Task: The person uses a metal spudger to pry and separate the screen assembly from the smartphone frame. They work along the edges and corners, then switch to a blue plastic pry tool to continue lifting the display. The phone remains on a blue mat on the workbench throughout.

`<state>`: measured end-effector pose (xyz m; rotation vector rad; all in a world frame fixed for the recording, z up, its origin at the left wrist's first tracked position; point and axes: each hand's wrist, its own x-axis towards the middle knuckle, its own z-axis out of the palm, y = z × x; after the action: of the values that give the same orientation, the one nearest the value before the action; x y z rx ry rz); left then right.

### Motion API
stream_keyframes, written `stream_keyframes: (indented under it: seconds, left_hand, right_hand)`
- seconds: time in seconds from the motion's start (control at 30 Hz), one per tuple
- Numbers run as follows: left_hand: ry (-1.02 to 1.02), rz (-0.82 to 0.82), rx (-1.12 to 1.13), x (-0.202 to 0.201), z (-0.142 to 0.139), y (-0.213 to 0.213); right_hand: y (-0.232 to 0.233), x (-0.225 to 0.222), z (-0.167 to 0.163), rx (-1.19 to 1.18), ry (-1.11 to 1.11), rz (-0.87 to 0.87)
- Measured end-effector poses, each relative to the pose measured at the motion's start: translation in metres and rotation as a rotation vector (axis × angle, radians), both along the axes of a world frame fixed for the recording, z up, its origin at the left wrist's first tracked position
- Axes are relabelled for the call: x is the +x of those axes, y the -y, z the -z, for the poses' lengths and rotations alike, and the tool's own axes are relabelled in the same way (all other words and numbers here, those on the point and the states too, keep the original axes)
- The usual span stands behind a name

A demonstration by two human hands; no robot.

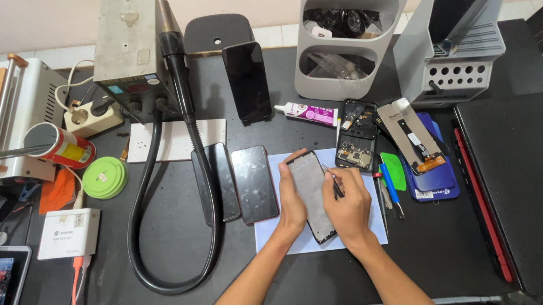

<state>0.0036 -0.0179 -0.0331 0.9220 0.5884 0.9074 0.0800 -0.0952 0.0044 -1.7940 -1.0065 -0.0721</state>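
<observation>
My left hand [291, 201] grips the left edge of a phone screen assembly [312, 184] that lies on a white sheet of paper [375, 220]. My right hand [347, 205] holds thin black tweezers [334, 183], their tip touching the screen's right side. An opened phone body [356, 136] with bare circuit parts lies just beyond the paper. To its right a detached display with a flex cable [412, 143] rests on a blue phone cover [438, 180].
Two dark phones [254, 183] lie left of the paper beside a black hose [177, 229] from a grey hot-air station [130, 34]. A glue tube [309, 114], green pick [395, 171], blue tool [391, 185], closed laptop [524, 183] and grey organisers [346, 43] surround the work spot.
</observation>
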Motion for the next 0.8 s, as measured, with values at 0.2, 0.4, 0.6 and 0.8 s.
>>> stream_keyframes:
  seconds: [0.2,0.4,0.6,0.8]
  left_hand:
    - [0.011,0.002,-0.003,0.0000,0.0005,0.0010]
    - [0.013,-0.001,0.007,-0.0003,0.0022,0.0016]
    - [-0.004,-0.009,0.000,0.0003,0.0026,0.0018]
    - [-0.041,-0.017,0.040,-0.0005,-0.0007,0.0018]
  right_hand:
    - [-0.0007,0.0006,0.0008,-0.003,0.032,0.001]
    - [-0.0002,-0.0001,-0.0012,-0.002,0.014,0.004]
    - [0.0003,0.0000,-0.0009,0.000,0.047,-0.002]
    - [-0.0002,-0.0001,0.0000,0.011,0.042,-0.001]
